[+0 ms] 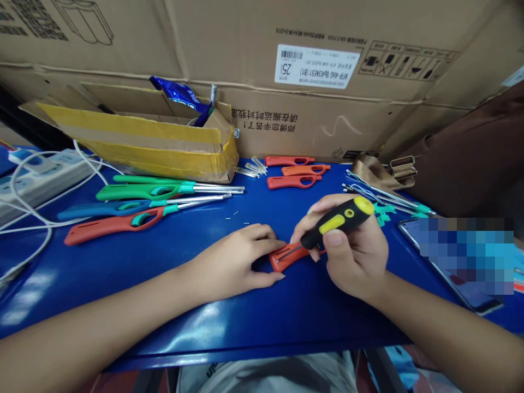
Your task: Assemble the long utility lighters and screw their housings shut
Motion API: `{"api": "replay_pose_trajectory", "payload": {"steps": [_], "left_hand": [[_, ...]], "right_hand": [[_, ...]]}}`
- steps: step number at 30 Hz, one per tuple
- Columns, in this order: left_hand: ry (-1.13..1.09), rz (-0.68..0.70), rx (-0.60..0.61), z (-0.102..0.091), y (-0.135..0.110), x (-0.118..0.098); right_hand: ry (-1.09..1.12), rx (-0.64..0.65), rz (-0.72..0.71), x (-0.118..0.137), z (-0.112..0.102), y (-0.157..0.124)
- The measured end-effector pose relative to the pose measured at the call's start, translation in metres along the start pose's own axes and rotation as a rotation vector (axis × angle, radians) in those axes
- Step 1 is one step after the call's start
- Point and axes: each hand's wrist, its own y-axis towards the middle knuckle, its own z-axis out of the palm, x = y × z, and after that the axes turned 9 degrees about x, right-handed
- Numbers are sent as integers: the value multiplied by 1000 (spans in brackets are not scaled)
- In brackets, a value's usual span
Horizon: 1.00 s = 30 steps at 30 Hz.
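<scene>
My right hand (362, 259) is closed around the black and yellow handle of a screwdriver (332, 222). The thin shaft slants down to the left, its tip at a red lighter casing (279, 264) lying on the blue table. My left hand (241, 254) steadies the casing's left end between thumb and index finger. Part of the casing is hidden behind the right hand and the handle. Small pins or screws (235, 213) lie just beyond my left hand. Further back are several red and orange lighter casings (292, 182).
Several long-nosed lighters (118, 226) lie at the left beside a power strip (45, 177) with white cables. A yellow-taped box (164, 147) stands behind them, near clear capsules (257, 166). Metal rods (388, 197), green plastic parts (383, 213) and a phone (446, 267) lie at the right.
</scene>
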Motion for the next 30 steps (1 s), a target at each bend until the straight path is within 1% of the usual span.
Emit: {"api": "replay_pose_trajectory", "payload": {"steps": [11, 25, 30], "left_hand": [[-8, 10, -18, -1, 0, -1], [15, 28, -44, -1, 1, -1], [23, 29, -45, 0, 1, -1]], "right_hand": [[-55, -6, -30, -1, -2, -1], [-61, -8, -33, 2, 0, 0], [-53, 9, -30, 1, 1, -1]]}}
